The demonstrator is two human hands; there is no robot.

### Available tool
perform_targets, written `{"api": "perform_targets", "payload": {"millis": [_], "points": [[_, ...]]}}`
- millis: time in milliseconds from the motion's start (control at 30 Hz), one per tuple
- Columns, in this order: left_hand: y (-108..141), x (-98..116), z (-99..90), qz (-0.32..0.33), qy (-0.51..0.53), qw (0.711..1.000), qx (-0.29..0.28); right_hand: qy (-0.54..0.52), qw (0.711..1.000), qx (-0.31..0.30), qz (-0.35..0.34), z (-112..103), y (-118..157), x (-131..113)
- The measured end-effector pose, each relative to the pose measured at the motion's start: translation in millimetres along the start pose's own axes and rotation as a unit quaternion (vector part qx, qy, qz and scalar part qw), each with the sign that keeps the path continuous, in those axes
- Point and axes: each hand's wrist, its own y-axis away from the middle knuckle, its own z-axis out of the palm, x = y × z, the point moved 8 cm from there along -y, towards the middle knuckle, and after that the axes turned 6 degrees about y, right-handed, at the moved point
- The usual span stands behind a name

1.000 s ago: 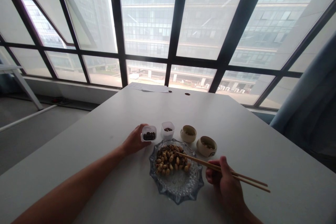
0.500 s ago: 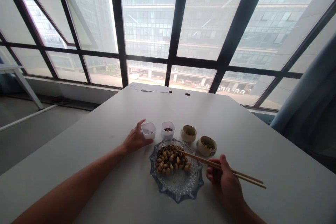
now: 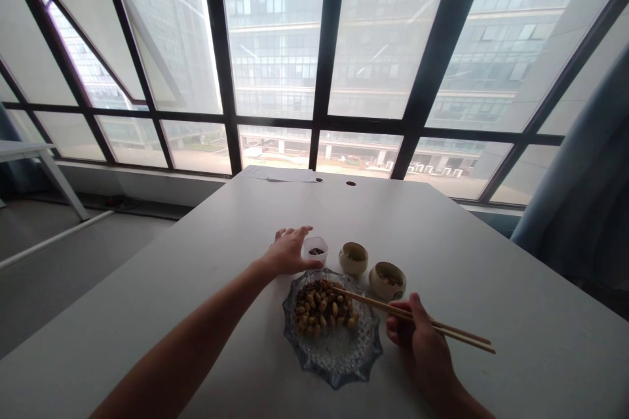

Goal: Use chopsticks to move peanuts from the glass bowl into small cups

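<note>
My right hand (image 3: 425,344) grips a pair of wooden chopsticks (image 3: 447,330). Their tips rest among the peanuts (image 3: 322,311) and dark seeds piled in a scalloped glass dish (image 3: 337,373). My left hand (image 3: 289,254) is open, thumb and fingers apart, at the left side of a small clear plastic cup (image 3: 322,243) with dark bits inside. Whether it touches that cup I cannot tell. Right of the cup stand two beige ceramic bowls, one nearer the middle (image 3: 352,262) and one nearer my right hand (image 3: 387,281), both with something in them. The other plastic cup is hidden from sight.
Everything stands on a white table (image 3: 221,314). Papers (image 3: 280,174) lie at its far edge, near two dark cable holes. Tall windows rise behind, a blue curtain (image 3: 580,170) hangs at right, and another white table (image 3: 24,149) stands at left.
My left hand has moved right, from the left plastic cup to the other one, and now covers the place where the first stood. My right hand and the chopsticks have hardly moved.
</note>
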Motion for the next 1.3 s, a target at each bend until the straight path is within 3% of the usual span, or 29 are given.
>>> {"api": "perform_targets", "payload": {"millis": [100,300,500,633,867,967,1067,1233,1300], "points": [[-9,4,9.6,-0.017,0.004,1.000,-0.023,0.000,0.999,0.013,0.044,-2,0,7],[-11,0,6.1,0.006,0.032,0.999,0.023,-0.001,0.999,0.016,0.045,0,1,5],[-9,9,-2.8,0.113,0.041,0.992,0.023,0.002,1.000,0.017,0.003,2,2,-8],[-7,13,-6.1,0.157,0.036,0.986,0.034,0.019,0.997,0.022,-0.067,7,3,-32],[-6,22,-7.5,0.169,0.039,0.985,0.021,0.104,0.969,-0.014,-0.226,50,-2,-82],[-5,25,-7.4,0.165,0.041,0.985,0.015,0.144,0.956,-0.036,-0.255,74,-12,-82],[-5,24,-4.5,0.165,0.039,0.985,0.012,0.183,0.952,-0.078,-0.233,92,-20,-71],[-8,16,3.2,0.152,0.044,0.987,0.005,0.179,0.953,-0.068,-0.233,75,-10,-83],[-10,12,5.1,0.135,0.043,0.990,0.005,0.185,0.953,-0.106,-0.217,69,-3,-85]]}}
